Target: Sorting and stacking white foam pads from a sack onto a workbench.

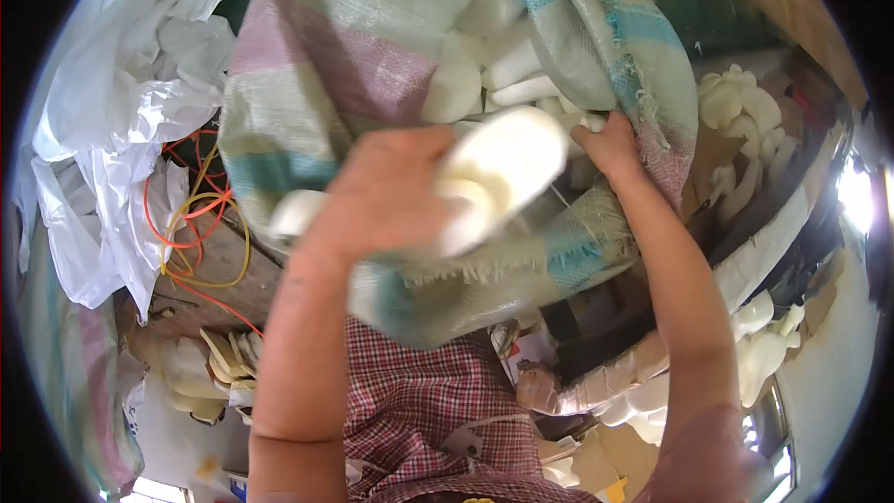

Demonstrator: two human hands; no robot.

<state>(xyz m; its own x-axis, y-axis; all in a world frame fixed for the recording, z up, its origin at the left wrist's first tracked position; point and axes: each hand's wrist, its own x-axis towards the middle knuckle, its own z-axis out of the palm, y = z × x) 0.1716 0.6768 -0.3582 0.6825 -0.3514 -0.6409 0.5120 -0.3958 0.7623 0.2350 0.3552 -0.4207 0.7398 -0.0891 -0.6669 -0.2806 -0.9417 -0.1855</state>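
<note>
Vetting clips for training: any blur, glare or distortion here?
Head view: left hand and the white piece it holds are blurred, probably by motion; head view: glare from a bright patch near the right rim; head view: fisheye bending, black corners.

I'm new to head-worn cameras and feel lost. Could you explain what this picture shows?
There is no machine here: these are a person's two bare hands. The camera sits on their head, looking down, so the forearms rise from the lower edge and the fisheye lens bends everything near the rim. Left in the picture is the person's left.

The left hand holds at least one white oval piece, blurred, over an open striped woven sack. More white pieces lie inside it. The right hand is at the sack's edge; its fingers are partly hidden, so its exact grip is unclear. To the left hangs white plastic sheeting.
</note>
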